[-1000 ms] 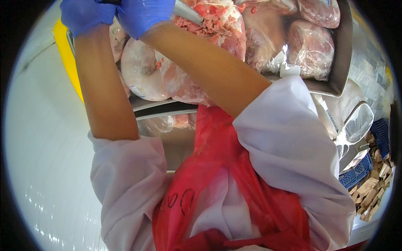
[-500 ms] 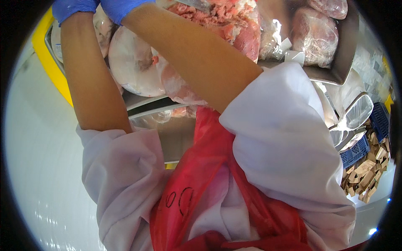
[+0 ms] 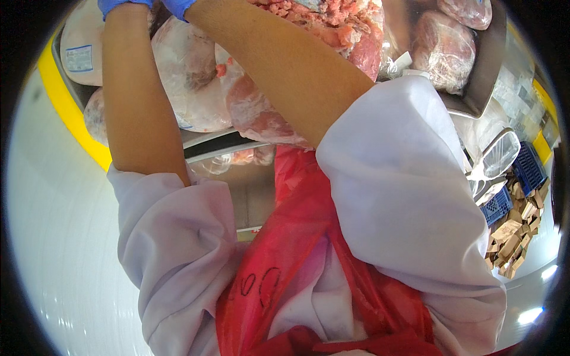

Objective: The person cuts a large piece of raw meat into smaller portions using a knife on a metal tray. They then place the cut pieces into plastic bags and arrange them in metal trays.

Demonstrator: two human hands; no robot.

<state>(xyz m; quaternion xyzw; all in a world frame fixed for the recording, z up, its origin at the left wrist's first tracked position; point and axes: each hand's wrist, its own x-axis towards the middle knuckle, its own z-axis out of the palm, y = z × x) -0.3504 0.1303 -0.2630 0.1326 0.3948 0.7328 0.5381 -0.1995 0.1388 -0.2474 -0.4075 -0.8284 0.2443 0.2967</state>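
Both my hands, in blue gloves, reach to the top edge of the view, and their fingers are cut off by it. My left hand [image 3: 124,3] is nearest a pale plastic-wrapped piece of meat [image 3: 80,53] with a label. Just right of it is my right hand [image 3: 177,7], beyond another pale wrapped piece [image 3: 190,110]. What either hand touches or holds does not show. Under my right forearm lies a reddish piece of meat [image 3: 255,110]. Loose pink meat trimmings [image 3: 344,29] are heaped to its upper right.
A dark metal tray [image 3: 482,80] with wrapped meat [image 3: 445,50] stands at the right. In front of me is a steel surface [image 3: 252,199]. A yellow edge [image 3: 68,101] curves along the left. Blue crates [image 3: 528,169] and a pile of cardboard pieces [image 3: 513,237] lie lower right.
My hands have moved slightly up and to the right, so less of the gloves shows. More of the labelled wrapped piece at the left is now uncovered.
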